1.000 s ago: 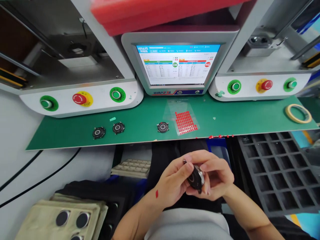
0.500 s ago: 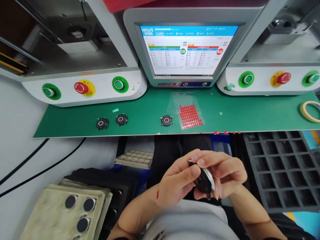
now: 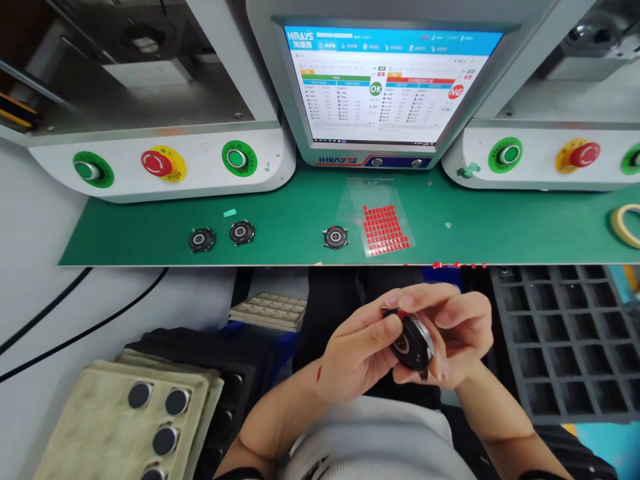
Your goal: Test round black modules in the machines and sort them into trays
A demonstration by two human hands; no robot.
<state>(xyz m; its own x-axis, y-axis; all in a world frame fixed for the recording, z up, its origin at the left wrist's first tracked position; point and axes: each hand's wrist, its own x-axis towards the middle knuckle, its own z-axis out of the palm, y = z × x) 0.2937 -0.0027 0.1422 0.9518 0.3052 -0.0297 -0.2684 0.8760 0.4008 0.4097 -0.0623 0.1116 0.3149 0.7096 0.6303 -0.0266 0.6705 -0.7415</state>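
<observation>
A round black watch case (image 3: 413,344) with a silver edge is held between my two hands over my lap. My left hand (image 3: 357,347) grips its left side, thumb on the back face beside a bit of red at the top. Fingers of my right hand (image 3: 457,333) close around its top and right edge. Beyond the hands, on the green bench, lie a watch case with a red mark (image 3: 335,237) and a sheet of small red stickers (image 3: 385,229). Further left lie two more watch cases, one nearer the middle (image 3: 243,232) and one outermost (image 3: 202,239).
A monitor (image 3: 390,87) stands between two machines with green and red buttons. Beige trays (image 3: 100,427) holding several watch cases are stacked at lower left. A black compartment tray (image 3: 560,333) lies at right. Tape (image 3: 626,225) sits at the bench's right end.
The watch case has turned so that its back face shows more, with red visible near the left thumb. Both hands still hold it, and the camera view has shifted slightly.
</observation>
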